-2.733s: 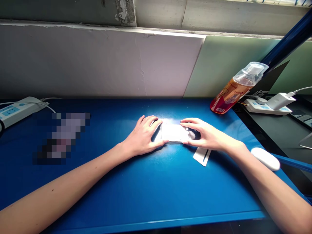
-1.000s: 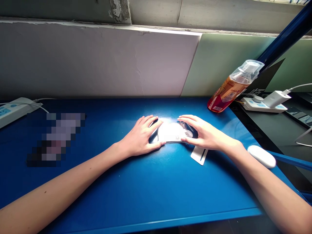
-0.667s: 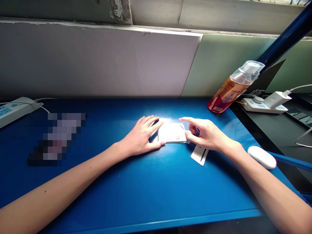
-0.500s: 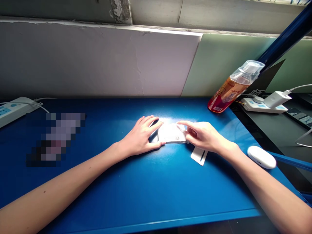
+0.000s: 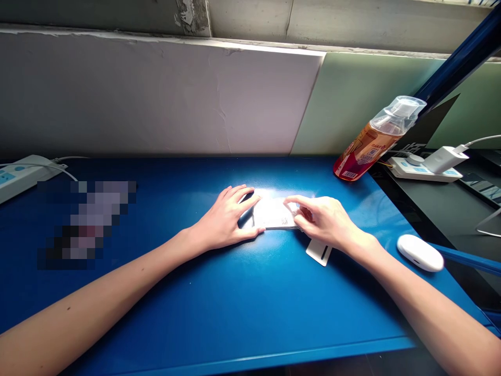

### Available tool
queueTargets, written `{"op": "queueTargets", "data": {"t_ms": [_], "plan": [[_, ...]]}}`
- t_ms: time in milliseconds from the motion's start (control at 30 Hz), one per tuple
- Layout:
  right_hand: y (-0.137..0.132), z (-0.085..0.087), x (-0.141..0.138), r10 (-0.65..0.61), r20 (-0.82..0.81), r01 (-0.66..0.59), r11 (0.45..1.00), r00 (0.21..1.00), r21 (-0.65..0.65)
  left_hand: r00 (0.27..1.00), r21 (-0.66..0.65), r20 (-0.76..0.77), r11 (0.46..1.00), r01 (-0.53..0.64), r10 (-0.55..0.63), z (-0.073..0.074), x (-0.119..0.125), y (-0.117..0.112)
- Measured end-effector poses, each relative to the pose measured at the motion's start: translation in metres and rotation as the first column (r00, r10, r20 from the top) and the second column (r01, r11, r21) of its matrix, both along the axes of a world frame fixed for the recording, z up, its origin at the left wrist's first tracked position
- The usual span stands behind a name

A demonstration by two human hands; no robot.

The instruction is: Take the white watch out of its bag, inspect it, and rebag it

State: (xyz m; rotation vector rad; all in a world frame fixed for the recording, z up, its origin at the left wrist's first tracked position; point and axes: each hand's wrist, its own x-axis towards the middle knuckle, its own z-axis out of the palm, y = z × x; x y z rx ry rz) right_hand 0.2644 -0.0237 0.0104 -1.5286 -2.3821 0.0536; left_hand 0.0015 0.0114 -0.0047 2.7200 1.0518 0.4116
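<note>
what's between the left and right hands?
A flat white item with a printed code, left hand at one end, right hand at the other; head view.

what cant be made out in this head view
All in the head view:
White flat object: right end behind the right hand; its printed code is too small to read.
Dark-lined white card: upper end behind that hand.
Left power strip: cut off by the left edge.
Pixelated item: blocks hide what it is.
</note>
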Motion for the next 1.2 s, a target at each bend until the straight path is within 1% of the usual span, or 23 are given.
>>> {"op": "queueTargets", "data": {"t_ms": [133,367,533,600,733,800,867,933,1000,1067,1200], "plan": [[-0.001,0.001,-0.003,-0.048,-0.062,0.044,0.997,0.997,-0.063,1.0,0.013,0.001,1.0,0.004,-0.004,0.0,0.0,0.0],[-0.003,0.002,-0.006,-0.076,-0.126,0.064,0.993,0.989,-0.097,1.0,0.027,-0.001,1.0,0.007,-0.007,0.001,-0.001,0.0],[0.003,0.005,0.001,-0.184,-0.094,0.168,0.974,0.978,-0.154,1.0,-0.009,-0.015,1.0,-0.009,0.009,0.001,-0.001,-0.001],[0.005,0.005,0.004,-0.183,-0.078,0.169,0.972,0.98,-0.163,1.0,-0.02,-0.025,1.0,-0.018,0.018,0.001,-0.001,-0.002],[0.008,0.005,0.009,-0.18,-0.006,0.178,0.976,0.984,-0.122,0.999,-0.009,-0.036,1.0,-0.024,0.024,0.003,0.0,-0.003],[0.009,0.004,0.011,-0.182,-0.004,0.181,0.978,0.983,-0.1,0.999,0.002,-0.029,1.0,-0.024,0.024,0.004,0.0,-0.003],[0.01,0.002,0.014,-0.151,-0.022,0.15,0.987,0.988,-0.053,1.0,0.01,-0.018,1.0,-0.025,0.026,0.004,0.0,-0.004],[0.012,0.0,0.018,-0.069,-0.048,0.069,0.998,0.996,0.002,1.0,0.015,-0.008,0.999,-0.028,0.029,0.003,0.0,-0.004],[0.014,-0.003,0.02,0.031,-0.073,-0.029,0.999,0.997,0.027,0.999,0.017,-0.004,0.999,-0.031,0.031,0.003,0.0,-0.004],[0.014,-0.004,0.021,0.098,-0.089,-0.096,0.995,0.991,0.019,0.999,0.015,-0.008,0.999,-0.032,0.032,0.002,0.0,-0.004],[0.013,-0.001,0.02,0.138,-0.066,-0.14,0.99,0.988,-0.017,0.999,0.015,-0.031,0.999,-0.03,0.031,0.002,0.001,-0.004]]}}
